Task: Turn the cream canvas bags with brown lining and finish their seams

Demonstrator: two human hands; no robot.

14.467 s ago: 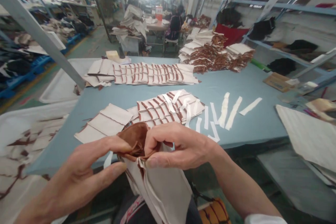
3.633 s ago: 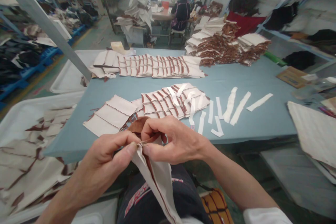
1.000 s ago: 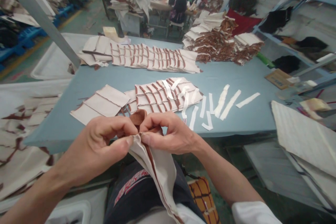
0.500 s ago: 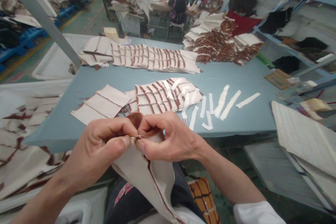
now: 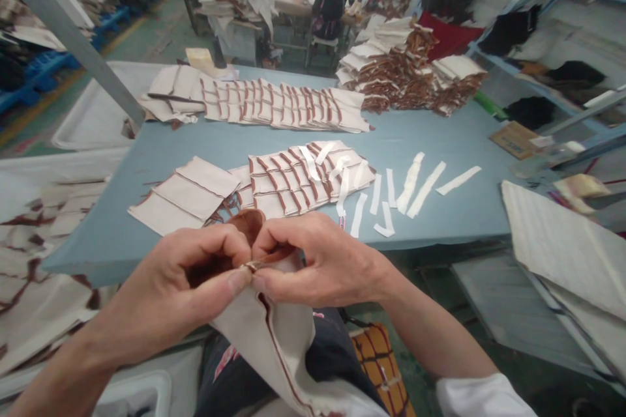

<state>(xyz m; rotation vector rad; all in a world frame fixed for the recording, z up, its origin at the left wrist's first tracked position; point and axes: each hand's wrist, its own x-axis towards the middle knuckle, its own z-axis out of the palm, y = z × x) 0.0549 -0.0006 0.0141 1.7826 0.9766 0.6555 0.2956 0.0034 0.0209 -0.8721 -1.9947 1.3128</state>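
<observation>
Both hands pinch the edge of one cream fabric piece (image 5: 249, 332) with brown seam trim, in front of my lap. My left hand (image 5: 190, 287) is closed on it, thumb and forefinger at the seam end. Right beside it, my right hand (image 5: 313, 260) grips the same edge, the two thumbs almost touching. Brown lining (image 5: 249, 225) shows in a loop behind the fingers, and the piece hangs down over my legs. Just beyond the hands, a flat cream panel (image 5: 186, 192) and an overlapping row of brown-trimmed panels (image 5: 283, 179) lie on the blue table (image 5: 420, 137).
White strips (image 5: 411, 182) lie scattered on the table's right. Farther back are a long row of panels (image 5: 283, 104) and a tall pile of pieces (image 5: 391, 65). A bin of fabric (image 5: 29, 273) stands left, a metal post (image 5: 83, 39) rises there, and a person (image 5: 330, 6) sits beyond.
Both hands keep their pinch at the seam end, their fingers shifting slightly. The view has turned a little, so the table things sit slightly farther left and up.
</observation>
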